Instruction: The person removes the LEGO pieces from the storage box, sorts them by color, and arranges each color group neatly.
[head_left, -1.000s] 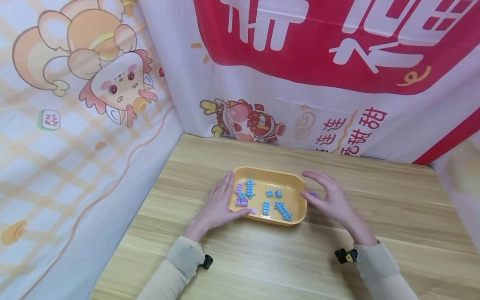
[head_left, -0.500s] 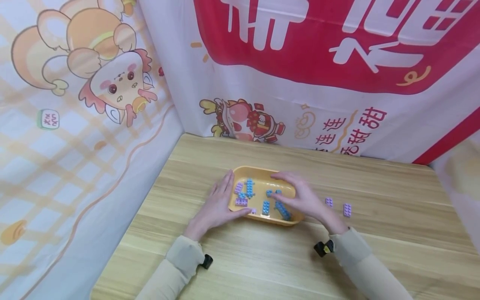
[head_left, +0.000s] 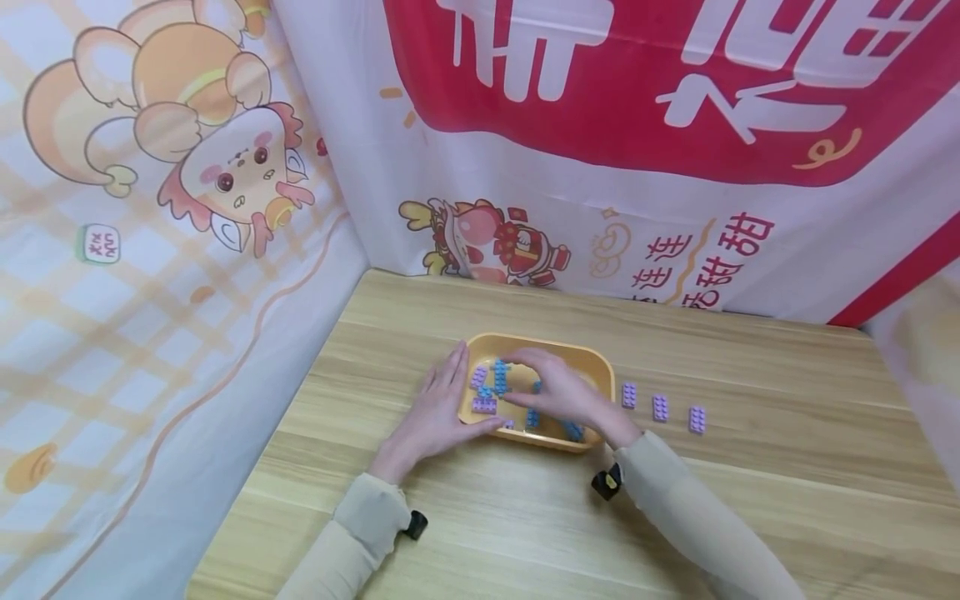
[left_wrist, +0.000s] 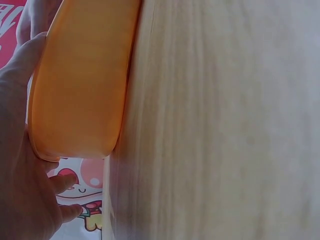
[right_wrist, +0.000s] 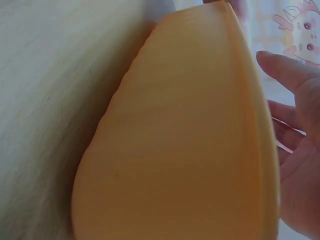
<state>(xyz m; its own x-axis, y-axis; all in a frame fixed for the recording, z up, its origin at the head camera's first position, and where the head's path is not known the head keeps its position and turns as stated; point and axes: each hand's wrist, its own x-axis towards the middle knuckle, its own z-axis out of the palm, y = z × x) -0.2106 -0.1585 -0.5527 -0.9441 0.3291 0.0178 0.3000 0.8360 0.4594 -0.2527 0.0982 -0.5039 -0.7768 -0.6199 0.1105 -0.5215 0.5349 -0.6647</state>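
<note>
Left hand (head_left: pixel 432 412), outstretched, touches the tray (left_wrist: pixel 82 82); right hand (head_left: pixel 561 388), fingers parted, is near a blue brick (head_left: pixel 499 379) inside

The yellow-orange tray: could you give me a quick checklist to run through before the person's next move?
1. Tray steadied: ok, the left hand rests against its left end.
2. Right hand over the tray: ok, it reaches in from the right.
3. Fingertips touching the long blue brick: cannot tell, they are close to it.
4. Every brick in the tray in clear view: not ok, the right hand partly covers some.
5. Row of purple bricks on the table spaced out: ok, three lie apart, right of the tray.
</note>
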